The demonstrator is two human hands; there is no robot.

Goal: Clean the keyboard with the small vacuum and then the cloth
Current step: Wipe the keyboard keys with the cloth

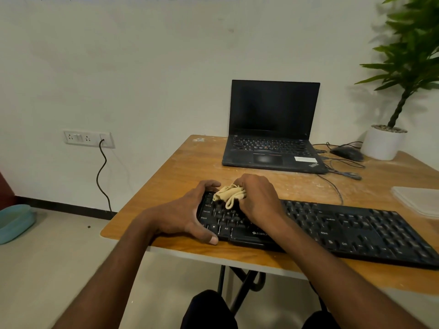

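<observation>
Over at the far left we see a teal tub (14, 222) on the floor, and above it a wall socket plate (89, 138) with a black cord (102, 176) hanging down from it. Moving right, we reach the wooden tabletop (190, 162), its surface scuffed and dusty. Our left hand (190, 216) clasps the left end of the black keyboard (344, 231): the fingers curl over the far edge and the thumb presses the near edge, so this grip is closed on the keyboard itself. Just beside it, our right hand (257, 198) is bunched tightly around a beige cloth (229, 194), which it presses onto the keys at the keyboard's upper-left corner; a fold of the cloth sticks out toward the left hand. The keyboard lies along the near edge of the tabletop and runs off to the right. Behind our hands an open black laptop (273, 129) stands with a dark screen. Further right, a black mouse (348, 153) sits near the laptop with its cable (342, 172) looping across the wood. A white pot with a green plant (403, 74) stands at the far right corner, and a pale flat lid or tray (418, 200) lies at the right edge.
</observation>
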